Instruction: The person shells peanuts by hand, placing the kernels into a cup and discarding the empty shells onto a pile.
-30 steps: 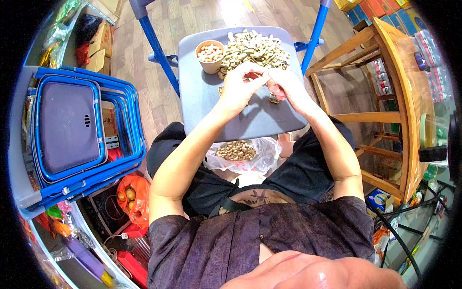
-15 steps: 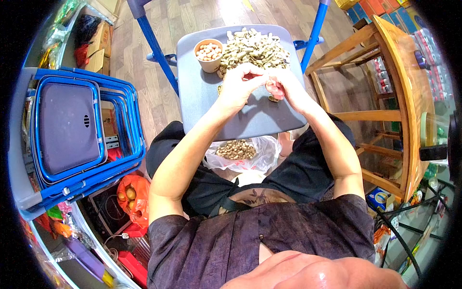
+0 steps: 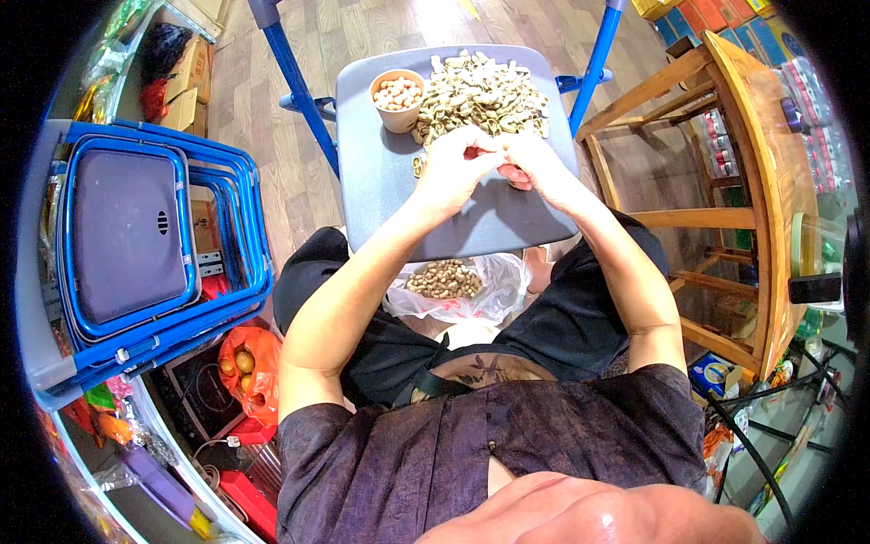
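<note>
Both my hands meet over the grey seat of a blue-framed chair. My left hand is closed in a pinch, fingertips touching those of my right hand, which is closed too. Whatever sits between the fingertips is too small and covered to make out. Just beyond them spreads a heap of peanut shells. A paper cup filled with shelled peanuts stands to the heap's left. Below the seat, between my legs, unshelled peanuts lie in a white plastic bag.
Folded blue chairs lean at the left. An orange bag with round yellowish items lies near an induction cooker. On the right stands a wooden table or stool frame. Boxes are stacked at the far right.
My hands stay together over the seat, with small shifts of the fingers. The right fingers look more curled in now. The view has shifted slightly.
</note>
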`<state>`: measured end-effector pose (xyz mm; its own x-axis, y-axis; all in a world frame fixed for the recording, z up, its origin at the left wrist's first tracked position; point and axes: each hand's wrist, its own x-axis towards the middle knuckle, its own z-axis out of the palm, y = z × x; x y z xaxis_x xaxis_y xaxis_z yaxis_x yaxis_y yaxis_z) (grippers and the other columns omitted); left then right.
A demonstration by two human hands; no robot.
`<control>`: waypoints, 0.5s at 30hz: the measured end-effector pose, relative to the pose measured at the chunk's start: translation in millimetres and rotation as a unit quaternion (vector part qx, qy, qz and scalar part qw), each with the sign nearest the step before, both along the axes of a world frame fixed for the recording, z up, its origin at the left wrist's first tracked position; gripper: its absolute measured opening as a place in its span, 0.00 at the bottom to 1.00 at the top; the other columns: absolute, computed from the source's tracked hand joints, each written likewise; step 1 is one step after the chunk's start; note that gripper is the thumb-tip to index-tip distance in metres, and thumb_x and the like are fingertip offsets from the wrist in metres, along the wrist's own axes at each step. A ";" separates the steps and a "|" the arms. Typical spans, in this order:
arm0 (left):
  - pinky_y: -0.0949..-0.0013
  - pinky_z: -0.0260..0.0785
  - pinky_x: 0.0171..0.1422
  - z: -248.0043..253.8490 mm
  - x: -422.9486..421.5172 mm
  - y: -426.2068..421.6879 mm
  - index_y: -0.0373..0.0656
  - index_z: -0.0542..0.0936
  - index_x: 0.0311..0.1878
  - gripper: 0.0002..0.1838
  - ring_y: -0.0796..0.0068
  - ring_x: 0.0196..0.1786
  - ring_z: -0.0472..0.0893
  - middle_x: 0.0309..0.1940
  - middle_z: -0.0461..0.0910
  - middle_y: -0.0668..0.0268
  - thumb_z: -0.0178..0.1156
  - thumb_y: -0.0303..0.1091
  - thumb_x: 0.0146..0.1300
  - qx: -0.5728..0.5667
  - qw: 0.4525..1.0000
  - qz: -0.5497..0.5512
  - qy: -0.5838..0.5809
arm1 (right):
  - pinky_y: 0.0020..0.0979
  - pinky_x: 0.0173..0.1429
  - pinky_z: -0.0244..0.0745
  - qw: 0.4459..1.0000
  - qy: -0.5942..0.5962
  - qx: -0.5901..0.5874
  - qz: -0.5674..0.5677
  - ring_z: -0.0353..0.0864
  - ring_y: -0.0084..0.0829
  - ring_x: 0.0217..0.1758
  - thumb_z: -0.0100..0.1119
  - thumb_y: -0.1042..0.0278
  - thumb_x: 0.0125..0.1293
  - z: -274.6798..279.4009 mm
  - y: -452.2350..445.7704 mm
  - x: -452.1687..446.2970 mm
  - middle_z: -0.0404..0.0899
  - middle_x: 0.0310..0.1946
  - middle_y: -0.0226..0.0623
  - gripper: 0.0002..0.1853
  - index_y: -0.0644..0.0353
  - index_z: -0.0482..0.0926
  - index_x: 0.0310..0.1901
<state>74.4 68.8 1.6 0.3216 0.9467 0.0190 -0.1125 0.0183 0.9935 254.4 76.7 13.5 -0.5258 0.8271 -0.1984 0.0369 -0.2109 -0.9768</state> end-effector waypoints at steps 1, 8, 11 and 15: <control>0.75 0.71 0.46 -0.1 0.0 -0.2 0.39 0.80 0.38 0.05 0.83 0.38 0.77 0.33 0.80 0.70 0.63 0.29 0.60 0.000 1.000 0.000 0.000 | 0.18 0.21 0.45 1.000 0.000 0.000 0.000 0.51 0.11 0.19 0.50 0.47 0.69 -3.0 0.0 0.1 0.58 0.18 0.17 0.19 0.55 0.72 0.31; 0.78 0.69 0.46 7.1 -5.7 3.3 0.39 0.79 0.43 0.08 0.82 0.38 0.77 0.37 0.80 0.70 0.62 0.32 0.64 -0.145 0.982 -0.043 -0.109 | 0.19 0.20 0.51 0.999 0.028 -0.025 -0.021 0.55 0.13 0.17 0.51 0.50 0.67 -0.2 -1.2 -2.1 0.62 0.18 0.20 0.18 0.58 0.75 0.33; 0.78 0.69 0.47 -6.6 -8.5 10.3 0.40 0.78 0.48 0.11 0.81 0.39 0.77 0.40 0.80 0.70 0.61 0.34 0.66 -0.240 0.933 -0.102 -0.247 | 0.20 0.20 0.54 0.995 0.074 -0.049 -0.041 0.56 0.15 0.17 0.47 0.57 0.63 1.2 -2.5 -5.0 0.64 0.19 0.24 0.14 0.60 0.75 0.33; 0.78 0.70 0.49 -11.4 -11.5 13.3 0.40 0.78 0.51 0.14 0.79 0.41 0.77 0.40 0.80 0.69 0.61 0.36 0.66 -0.280 0.894 -0.136 -0.322 | 0.20 0.22 0.58 0.988 0.128 -0.076 -0.029 0.62 0.16 0.19 0.51 0.44 0.67 7.9 -0.4 -3.2 0.69 0.21 0.25 0.22 0.60 0.76 0.38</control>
